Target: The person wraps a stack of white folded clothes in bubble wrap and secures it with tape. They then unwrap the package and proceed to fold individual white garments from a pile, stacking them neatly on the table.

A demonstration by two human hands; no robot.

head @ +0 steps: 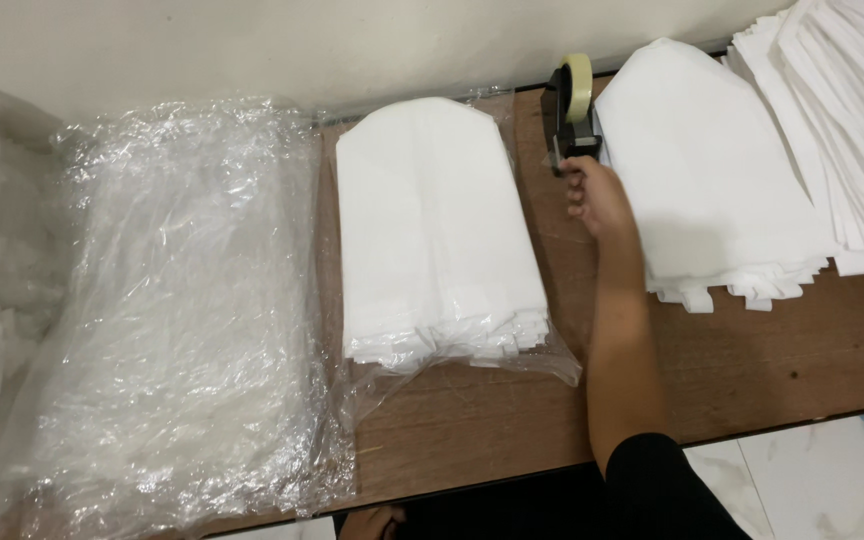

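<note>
Fingers point(580, 190) of right hand point(600, 198) curl at base of black tape dispenser point(566, 120), touching its lower end; can't tell if they grip it or just rest there. Dispenser w/ clear tape roll point(578, 84) stands near back edge of brown bench point(752, 370), between two white stacks: bagged fabric stack point(432, 230) to its left, loose pile point(702, 170) to its right. Crumpled clear plastic bags point(182, 300) cover bench's left end. Left hand point(372, 522) sits low at front edge, fingers hidden, grip unclear.
</note>
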